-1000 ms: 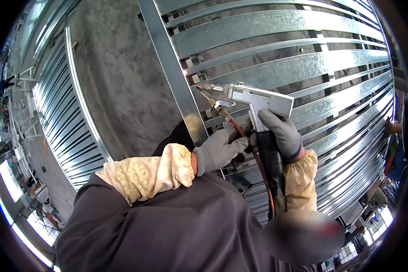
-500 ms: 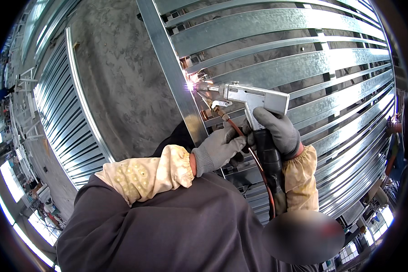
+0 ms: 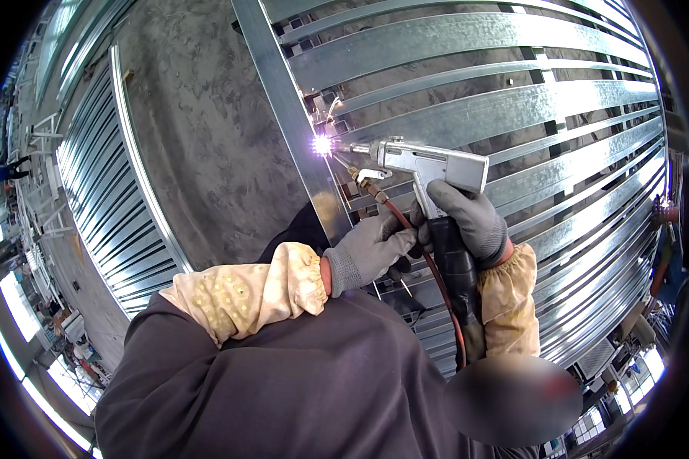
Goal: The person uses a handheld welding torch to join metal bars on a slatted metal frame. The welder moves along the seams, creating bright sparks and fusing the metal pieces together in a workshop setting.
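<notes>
My right hand (image 3: 475, 220), in a grey glove, is closed round the black-wrapped handle of a silver welding gun (image 3: 436, 167). Its nozzle points left at a bright violet-white arc (image 3: 322, 144), where the slats meet the long steel side bar (image 3: 297, 126) of a metal frame. A reddish-brown hose (image 3: 436, 279) with a brass fitting runs beneath the nozzle and down beside the handle. My left hand (image 3: 369, 249), also gloved, is closed on this hose just left of the handle; some of its fingertips are hidden. Pale cloth sleeves cover both forearms.
Galvanised slats (image 3: 452, 115) spread to the right with gaps between them. Another slatted panel (image 3: 115, 199) lies on the left beyond the grey concrete floor (image 3: 199, 115). Far left is a person (image 3: 9, 171) in dark clothing. A blurred oval (image 3: 513, 399) hides the lower right.
The arc has become a rounder, more compact glow, with fewer sparks at the nozzle. Both hands and the gun keep almost the same place. At far left, the distant person shows more fully.
</notes>
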### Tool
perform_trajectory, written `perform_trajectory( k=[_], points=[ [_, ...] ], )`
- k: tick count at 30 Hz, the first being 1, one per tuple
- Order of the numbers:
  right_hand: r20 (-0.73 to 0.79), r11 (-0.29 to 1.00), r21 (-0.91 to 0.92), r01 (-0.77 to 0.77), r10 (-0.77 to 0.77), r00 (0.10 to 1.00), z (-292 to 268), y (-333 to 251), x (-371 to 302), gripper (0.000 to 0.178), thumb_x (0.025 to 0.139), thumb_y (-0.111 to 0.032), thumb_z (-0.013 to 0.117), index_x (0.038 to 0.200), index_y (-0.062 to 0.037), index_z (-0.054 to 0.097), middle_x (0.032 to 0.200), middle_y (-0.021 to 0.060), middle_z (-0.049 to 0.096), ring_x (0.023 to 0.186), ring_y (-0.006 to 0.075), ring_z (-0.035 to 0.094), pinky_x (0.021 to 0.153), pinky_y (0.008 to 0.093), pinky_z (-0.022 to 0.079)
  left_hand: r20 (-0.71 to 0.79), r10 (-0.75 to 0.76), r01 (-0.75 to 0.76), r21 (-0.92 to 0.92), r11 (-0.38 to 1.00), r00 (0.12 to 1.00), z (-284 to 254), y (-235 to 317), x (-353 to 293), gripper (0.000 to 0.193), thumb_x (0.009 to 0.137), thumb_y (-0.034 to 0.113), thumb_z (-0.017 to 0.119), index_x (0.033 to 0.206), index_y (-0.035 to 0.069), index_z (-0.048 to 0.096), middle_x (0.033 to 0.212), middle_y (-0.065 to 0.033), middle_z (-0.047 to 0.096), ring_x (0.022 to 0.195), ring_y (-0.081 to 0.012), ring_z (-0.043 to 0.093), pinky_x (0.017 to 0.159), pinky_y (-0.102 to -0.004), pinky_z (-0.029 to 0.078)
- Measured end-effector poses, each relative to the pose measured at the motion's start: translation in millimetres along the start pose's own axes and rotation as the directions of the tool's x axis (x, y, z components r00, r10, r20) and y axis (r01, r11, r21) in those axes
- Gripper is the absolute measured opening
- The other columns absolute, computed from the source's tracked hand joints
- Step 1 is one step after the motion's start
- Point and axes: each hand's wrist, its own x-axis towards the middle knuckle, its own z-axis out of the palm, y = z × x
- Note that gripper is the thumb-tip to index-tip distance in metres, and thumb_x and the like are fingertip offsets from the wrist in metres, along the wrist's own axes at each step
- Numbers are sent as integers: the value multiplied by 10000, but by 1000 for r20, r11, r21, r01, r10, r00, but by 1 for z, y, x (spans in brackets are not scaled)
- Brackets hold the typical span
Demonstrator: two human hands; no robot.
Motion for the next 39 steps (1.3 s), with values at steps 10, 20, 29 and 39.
perform_trajectory(
  k=[10, 20, 29, 39],
  points=[
    [12, 1000, -16, 24, -24, 1000, -1, 3, -2, 330, 969, -294, 555, 936, 24, 638, 763, 107, 666, 565, 171, 647, 508, 271, 531, 18, -16, 17, -78, 997, 1000, 4, 5, -4, 232, 993, 213, 513, 1112, 20, 568, 864, 42, 488, 762, -61, 413, 683, -232, 393],
    [-15, 999, -38, -13, 12, 1000, 1, 1, -8, 332, 958, -299, 569, 922, 23, 640, 748, 107, 665, 556, 172, 648, 505, 271, 533, 30, 5, -5, -13, 1000, 1000, 5, 3, -6, 259, 981, 181, 523, 1177, 16, 561, 1003, 8, 551, 910, -86, 483, 836, -262, 431],
    [-12, 999, -34, -20, 20, 1000, 0, 3, -13, 317, 955, -286, 575, 1005, 24, 615, 756, 109, 667, 570, 170, 650, 517, 270, 533, 26, -31, 32, -50, 998, 999, 9, 3, -8, 214, 972, 146, 529, 1138, 15, 565, 939, 27, 537, 843, -78, 468, 775, -256, 428],
    [-22, 998, -66, -1, 0, 1000, 0, 6, -16, 337, 960, -301, 556, 929, 25, 636, 742, 113, 666, 564, 178, 650, 512, 277, 530, 36, -4, 7, -69, 998, 999, 12, -7, -6, 180, 954, 111, 519, 1107, 26, 561, 913, 31, 516, 806, -75, 438, 741, -253, 409]
  ],
)
